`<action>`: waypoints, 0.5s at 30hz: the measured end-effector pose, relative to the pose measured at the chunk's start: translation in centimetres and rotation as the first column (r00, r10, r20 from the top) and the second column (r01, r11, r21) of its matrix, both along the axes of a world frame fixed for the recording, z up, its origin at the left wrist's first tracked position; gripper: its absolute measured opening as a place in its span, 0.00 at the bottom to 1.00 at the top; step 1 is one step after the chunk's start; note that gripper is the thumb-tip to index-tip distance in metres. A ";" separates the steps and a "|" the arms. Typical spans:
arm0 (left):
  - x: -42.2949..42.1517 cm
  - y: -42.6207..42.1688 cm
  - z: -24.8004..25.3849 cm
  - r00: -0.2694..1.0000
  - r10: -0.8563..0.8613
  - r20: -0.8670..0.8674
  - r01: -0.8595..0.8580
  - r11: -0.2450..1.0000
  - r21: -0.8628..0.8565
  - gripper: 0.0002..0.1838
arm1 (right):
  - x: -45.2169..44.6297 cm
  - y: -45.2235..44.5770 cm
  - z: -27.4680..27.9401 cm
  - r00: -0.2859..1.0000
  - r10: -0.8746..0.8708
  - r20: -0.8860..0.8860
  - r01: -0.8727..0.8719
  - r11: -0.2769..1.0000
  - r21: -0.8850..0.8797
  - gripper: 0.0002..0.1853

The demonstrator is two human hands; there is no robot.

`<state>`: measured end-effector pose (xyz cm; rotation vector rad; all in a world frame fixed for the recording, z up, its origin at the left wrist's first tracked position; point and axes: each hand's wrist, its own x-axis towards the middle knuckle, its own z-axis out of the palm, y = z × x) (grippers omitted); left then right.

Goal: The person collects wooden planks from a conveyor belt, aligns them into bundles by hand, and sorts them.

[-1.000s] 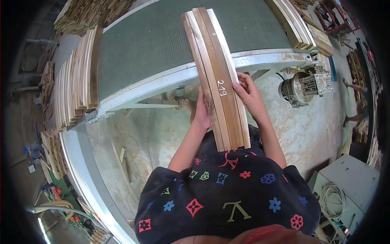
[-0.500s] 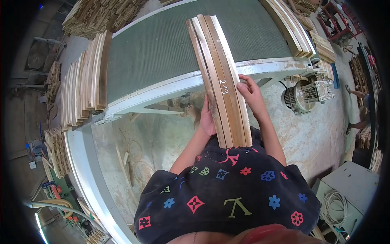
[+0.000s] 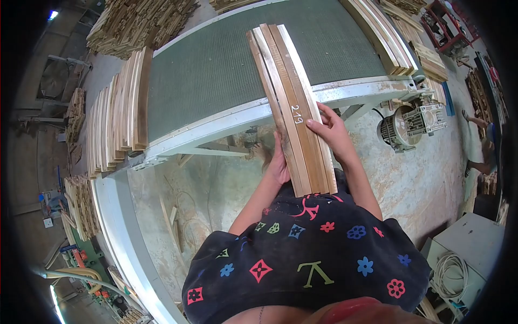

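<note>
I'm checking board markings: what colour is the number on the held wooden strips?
White; the handwritten number on the wooden strips shows best in the head view.

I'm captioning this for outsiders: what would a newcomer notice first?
Probably the bundle of wooden strips marked with a white 219, held between the left hand and right hand. Beyond it lies a green surface, with a wood stack at its left. Colourful prints on the dark shirt stand out below.

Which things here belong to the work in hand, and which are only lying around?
Likely part of the work:
wooden strips, marked 219, held between left hand and right hand
green belt beyond them

Probably just lying about:
white coiled cable at the grey box
thin wood pieces on the floor
</note>
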<state>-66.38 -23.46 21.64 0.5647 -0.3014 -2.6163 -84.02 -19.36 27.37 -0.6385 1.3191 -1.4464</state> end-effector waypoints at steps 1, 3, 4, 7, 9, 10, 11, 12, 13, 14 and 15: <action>-0.1 0.0 0.0 0.999 0.015 0.042 -0.013 0.999 -0.030 0.49 | -0.1 -0.1 0.0 1.000 -0.007 0.012 0.007 1.000 -0.012 0.39; 0.0 -0.2 0.3 0.999 0.003 0.032 -0.002 1.000 -0.021 0.48 | 0.0 -0.3 0.3 0.999 -0.010 0.036 0.011 1.000 -0.020 0.38; 0.1 -0.1 0.5 1.000 -0.001 0.029 0.002 1.000 -0.012 0.48 | 0.0 -0.2 1.0 0.999 -0.008 0.051 0.008 1.000 -0.015 0.38; 0.1 -0.2 1.3 0.999 0.005 0.046 -0.004 1.000 -0.028 0.47 | 0.3 -0.1 0.4 0.999 -0.010 0.033 0.010 1.000 -0.020 0.38; 0.0 -0.2 1.9 0.996 0.020 0.082 -0.017 0.999 -0.036 0.47 | 0.2 -0.2 -0.1 1.000 -0.007 0.023 0.008 1.000 -0.020 0.37; 0.0 -0.1 2.0 0.994 0.029 0.101 -0.025 0.999 -0.038 0.46 | 0.2 -0.1 0.1 0.999 -0.003 0.034 0.004 1.000 -0.012 0.37; 0.0 0.0 2.0 0.994 0.037 0.104 -0.033 0.999 -0.035 0.46 | 0.3 -0.1 0.2 0.999 0.000 0.044 0.000 1.000 -0.003 0.37; -0.1 0.1 2.1 0.993 0.043 0.108 -0.040 0.999 -0.032 0.46 | 0.2 -0.1 0.3 0.999 0.012 0.035 -0.012 1.000 0.007 0.37; -0.1 0.1 2.1 0.992 0.047 0.113 -0.044 0.999 -0.030 0.45 | 0.2 -0.1 0.4 0.999 0.021 0.026 -0.022 1.000 0.015 0.36; 0.0 0.0 1.7 0.995 0.045 0.091 -0.043 0.999 -0.020 0.45 | 0.2 -0.1 0.5 0.999 0.027 0.018 -0.028 0.999 0.023 0.35; 0.1 -0.1 1.0 0.997 0.041 0.069 -0.041 0.999 -0.011 0.46 | 0.3 -0.1 0.4 1.000 0.021 0.013 -0.021 1.000 0.008 0.35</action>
